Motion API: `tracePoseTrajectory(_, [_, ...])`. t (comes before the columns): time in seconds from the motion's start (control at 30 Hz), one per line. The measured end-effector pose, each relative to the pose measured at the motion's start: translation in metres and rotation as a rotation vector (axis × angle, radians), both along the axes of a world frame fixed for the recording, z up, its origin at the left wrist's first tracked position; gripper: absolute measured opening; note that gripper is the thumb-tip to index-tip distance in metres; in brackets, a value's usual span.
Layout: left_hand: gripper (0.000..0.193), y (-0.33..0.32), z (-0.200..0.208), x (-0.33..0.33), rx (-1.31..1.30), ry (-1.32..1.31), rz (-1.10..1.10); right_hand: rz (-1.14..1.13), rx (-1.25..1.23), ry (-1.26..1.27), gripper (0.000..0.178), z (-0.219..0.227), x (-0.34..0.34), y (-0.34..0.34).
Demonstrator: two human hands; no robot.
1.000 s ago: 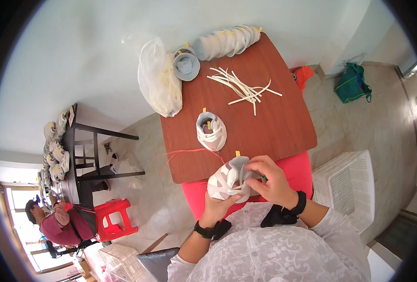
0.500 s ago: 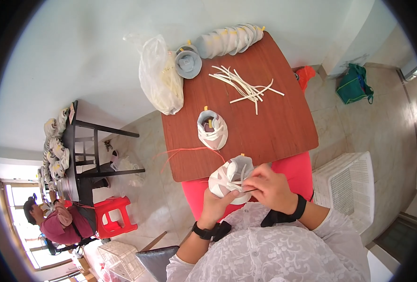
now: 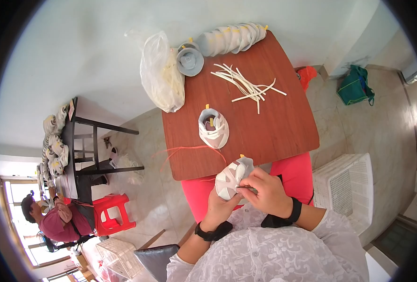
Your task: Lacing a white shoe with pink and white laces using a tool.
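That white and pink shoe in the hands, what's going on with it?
The person's left hand is holding the white and pale pink shoe with a yellow tab near the table's edge. The right hand pinches a thin dark tool close against it; the tip is too small to make out. A second white and pale pink shoe sits on the reddish-brown wooden table, with a loose pile of long thin white strips beyond it.
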State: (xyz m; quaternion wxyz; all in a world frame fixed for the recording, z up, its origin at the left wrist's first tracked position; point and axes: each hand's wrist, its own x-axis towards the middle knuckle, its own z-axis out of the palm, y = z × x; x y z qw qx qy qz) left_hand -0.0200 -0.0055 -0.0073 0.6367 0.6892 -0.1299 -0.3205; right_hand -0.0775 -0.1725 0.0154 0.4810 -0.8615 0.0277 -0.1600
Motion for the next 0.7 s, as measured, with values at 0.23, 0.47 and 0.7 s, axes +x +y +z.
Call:
tracePoseTrajectory(0.23, [0.04, -0.003, 0.006, -0.001, -0.043, 0.012, 0.046, 0.002, 0.186, 0.066, 0.01, -0.004, 0.001, -0.002])
tracePoseTrajectory(0.47, [0.05, 0.001, 0.001, 0.0, -0.025, 0.002, 0.091, 0.15, 0.114, 0.189, 0.011, 0.0, -0.001, -0.013])
tracePoseTrajectory(0.7, [0.051, -0.004, 0.014, 0.006, 0.055, -0.096, 0.02, 0.151, 0.37, 0.185, 0.012, -0.004, -0.003, -0.015])
